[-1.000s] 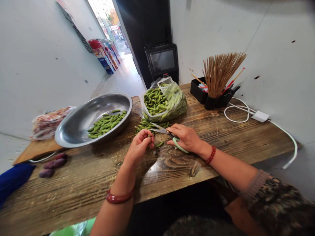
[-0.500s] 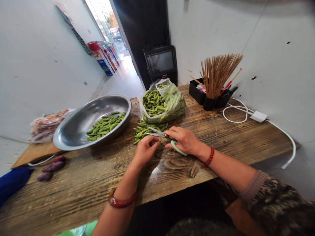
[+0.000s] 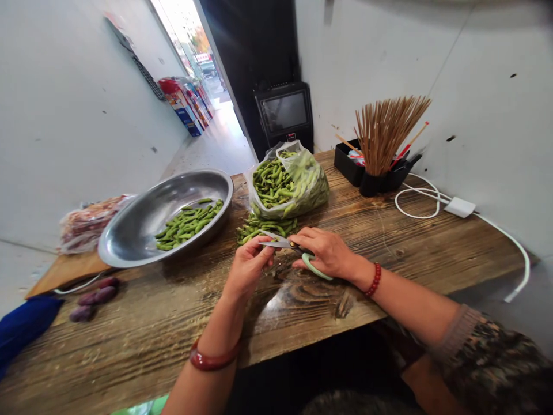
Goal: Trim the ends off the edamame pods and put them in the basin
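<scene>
My right hand (image 3: 328,252) grips scissors (image 3: 317,267) with pale green handles, their blades parted and pointing left. At the blades, my left hand (image 3: 245,266) is closed in a pinch around a green soybean pod, mostly hidden by the fingers and steel. Just beyond the fingers lies a loose pile of soybean pods (image 3: 251,226) on the wooden table (image 3: 173,328). Behind it stands a clear plastic bag (image 3: 317,190) full of pods. To the left, a wide metal basin (image 3: 129,222) holds more pods on its right side.
Dark red-purple oblong items (image 3: 103,295) lie at the left, near a blue cloth (image 3: 26,328) and a bagged bundle (image 3: 88,225) on a board. Wooden skewers (image 3: 384,135) stand in a black holder (image 3: 369,184) at the back right, beside a white cable (image 3: 514,236).
My left hand has risen slightly, bringing its fingers up to the scissor blades, where a bit of pod now shows. The right hand still holds the scissors. The view has shifted a little.
</scene>
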### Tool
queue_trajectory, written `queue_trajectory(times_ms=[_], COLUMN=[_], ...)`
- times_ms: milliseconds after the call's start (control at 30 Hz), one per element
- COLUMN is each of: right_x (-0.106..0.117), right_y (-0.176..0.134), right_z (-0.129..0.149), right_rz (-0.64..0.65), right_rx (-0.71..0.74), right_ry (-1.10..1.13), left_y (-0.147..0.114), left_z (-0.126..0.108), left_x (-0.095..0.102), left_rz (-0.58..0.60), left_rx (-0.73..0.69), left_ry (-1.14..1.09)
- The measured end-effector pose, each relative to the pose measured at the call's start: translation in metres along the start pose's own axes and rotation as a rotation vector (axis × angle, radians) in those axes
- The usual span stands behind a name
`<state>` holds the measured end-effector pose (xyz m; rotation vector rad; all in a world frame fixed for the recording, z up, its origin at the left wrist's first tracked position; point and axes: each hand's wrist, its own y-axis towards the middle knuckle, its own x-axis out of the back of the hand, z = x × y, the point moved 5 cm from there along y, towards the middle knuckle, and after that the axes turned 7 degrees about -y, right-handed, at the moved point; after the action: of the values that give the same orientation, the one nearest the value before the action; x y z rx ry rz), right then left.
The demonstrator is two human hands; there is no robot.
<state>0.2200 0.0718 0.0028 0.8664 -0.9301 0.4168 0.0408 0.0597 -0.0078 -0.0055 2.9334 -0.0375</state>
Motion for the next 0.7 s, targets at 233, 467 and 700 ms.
queue_trajectory(times_ms=[233,467,700], right_x=[-0.0003,-0.0006,-0.0016], right_y=[-0.0002,-0.0010,-0.0014], right_z=[0.0003,0.0001,-0.0009], right_rz=[-0.002,-0.008,-0.008], right_rx=[0.008,0.015,0.026], right_ry=[0.026,0.068,0.068], left_y=[-0.0005,-0.0018,-0.0022], left_z=[0.0016,-0.0009,-0.0026], left_x=[0.0016,-0.0002,-0.0010], left_rz=[-0.011,0.015,0.022], left_rx=[-0.008,-0.035,-0.044], left_ry=[0.079,0.128,0.138])
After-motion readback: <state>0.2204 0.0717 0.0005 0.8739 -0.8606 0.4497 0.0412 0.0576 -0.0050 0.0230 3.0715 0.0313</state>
